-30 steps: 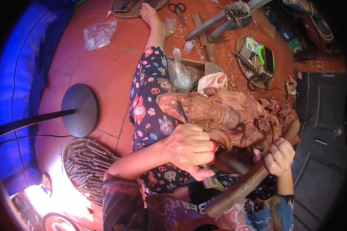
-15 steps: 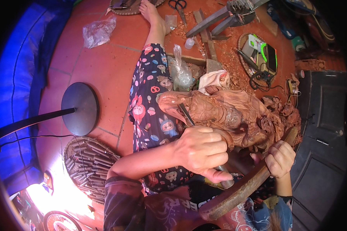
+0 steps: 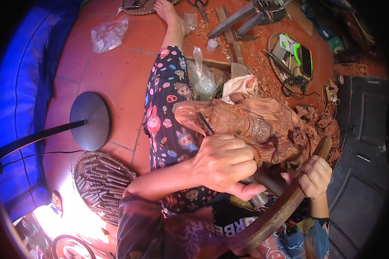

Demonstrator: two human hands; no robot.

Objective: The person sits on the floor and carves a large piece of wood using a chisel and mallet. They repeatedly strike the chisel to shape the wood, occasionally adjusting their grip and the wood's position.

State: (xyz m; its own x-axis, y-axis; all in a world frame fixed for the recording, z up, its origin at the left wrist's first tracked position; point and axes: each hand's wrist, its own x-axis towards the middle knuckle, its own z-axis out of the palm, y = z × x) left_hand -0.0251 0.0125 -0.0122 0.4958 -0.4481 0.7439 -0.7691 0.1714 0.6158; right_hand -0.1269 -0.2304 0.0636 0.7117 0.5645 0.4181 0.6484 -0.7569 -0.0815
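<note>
A reddish-brown wooden carving (image 3: 285, 114) of a figure lies on its side across my lap, its surface full of cut folds and curls. My left hand (image 3: 227, 162) is closed round a chisel (image 3: 206, 124), thumb stretched along the handle. The blade slants to the pale hollow at the carving's left end; whether the edge touches wood I cannot tell. The chisel's butt (image 3: 259, 199) sticks out below my thumb. My right hand (image 3: 315, 177) grips a long, slightly curved wooden mallet (image 3: 274, 216) near its upper end. The mallet's thick end hangs low, close to the butt.
A round basket (image 3: 101, 185) of many chisels stands at left, near a lamp's round black base (image 3: 90, 121). Plastic bags (image 3: 109, 35), scissors (image 3: 201, 8), wood chips and a tray (image 3: 289, 62) with a phone lie on the tiles. A dark cabinet (image 3: 367, 142) borders the right.
The mallet's thick end has moved slightly down and right. My left hand and the chisel have tilted a little, the butt rising slightly. The carving stays in my lap.
</note>
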